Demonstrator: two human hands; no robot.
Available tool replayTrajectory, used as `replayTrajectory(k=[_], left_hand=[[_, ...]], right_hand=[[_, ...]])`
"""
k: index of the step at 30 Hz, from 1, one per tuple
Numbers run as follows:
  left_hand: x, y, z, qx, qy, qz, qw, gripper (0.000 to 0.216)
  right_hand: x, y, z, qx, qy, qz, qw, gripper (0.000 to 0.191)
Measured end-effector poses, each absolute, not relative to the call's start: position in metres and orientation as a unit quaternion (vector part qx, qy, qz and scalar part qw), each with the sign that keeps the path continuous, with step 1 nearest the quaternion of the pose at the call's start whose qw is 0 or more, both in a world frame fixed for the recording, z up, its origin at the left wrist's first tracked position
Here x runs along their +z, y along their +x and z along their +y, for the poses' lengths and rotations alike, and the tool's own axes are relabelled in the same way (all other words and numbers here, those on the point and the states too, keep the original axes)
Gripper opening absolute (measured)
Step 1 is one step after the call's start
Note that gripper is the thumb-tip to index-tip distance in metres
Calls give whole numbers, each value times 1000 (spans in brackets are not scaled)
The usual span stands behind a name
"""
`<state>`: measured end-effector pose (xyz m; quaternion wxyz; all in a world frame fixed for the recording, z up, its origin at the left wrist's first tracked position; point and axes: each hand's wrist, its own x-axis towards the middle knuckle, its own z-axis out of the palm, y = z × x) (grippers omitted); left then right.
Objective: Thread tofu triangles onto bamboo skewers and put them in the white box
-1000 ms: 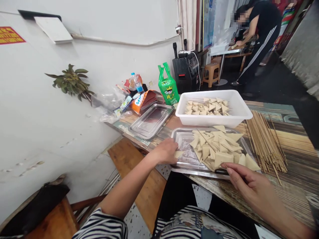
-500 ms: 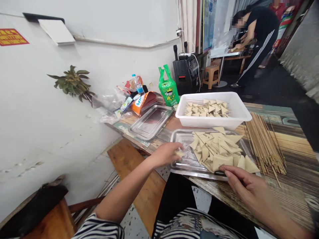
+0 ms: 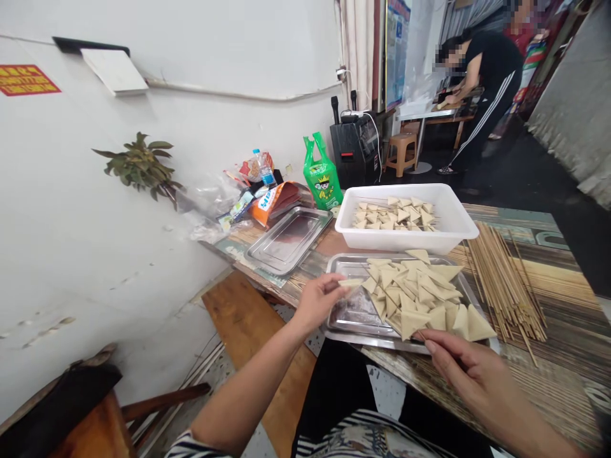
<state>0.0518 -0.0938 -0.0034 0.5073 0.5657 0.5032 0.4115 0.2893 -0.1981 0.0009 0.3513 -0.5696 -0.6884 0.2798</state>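
1. Two bare hands are recorded in the head view. The left hand (image 3: 319, 302) pinches one pale triangle (image 3: 352, 283) between thumb and fingertips, above the near tray (image 3: 356, 327).
2. The right hand (image 3: 477, 366) pinches a thin stick (image 3: 422, 336) between thumb and forefinger; its far end meets a triangle at the pile's near edge.
3. The pile of triangles (image 3: 420, 289) fills the tray's right part and stands between the hands. The right hand covers part of the near rim.
4. Directly beyond stands a white tub (image 3: 405, 239) containing skewered triangles (image 3: 413, 213); contact with the tray cannot be determined.
5. Right of the tray, loose skewers (image 3: 508, 286) lie bunched on the wood-patterned table (image 3: 568, 254).
6. Left, a second tray (image 3: 291, 240) lies near a green bag (image 3: 323, 184), an orange packet (image 3: 272, 203) and a bottle (image 3: 265, 170). A black speaker (image 3: 356, 149) stands behind.
7. In the background, a co-worker (image 3: 494, 70) bends over another table (image 3: 420, 113).
8. Markings: the red sign (image 3: 28, 79) bears yellow characters, blurred; the packet carries blue lettering on white, not legible; the bag shows a crowned cartoon figure.
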Motion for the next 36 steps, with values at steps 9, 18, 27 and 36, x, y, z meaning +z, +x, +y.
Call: replayTrajectory(k=[9,18,27,36], left_hand=[[1,58,-76,497,265,399,724,25],[5,59,-77,485,253,382,745,16],[5,59,-77,491,269,379,737,17],[6,61,-78,490,282,379,733,19]], right_hand=[[-8,293,-202,252,-538,-739,317,28],[-9,293,-200,212,-527,-754,331,25],[-9,293,-198,203,-522,-755,341,26],[-7,294,-199,205,-525,-759,327,27]])
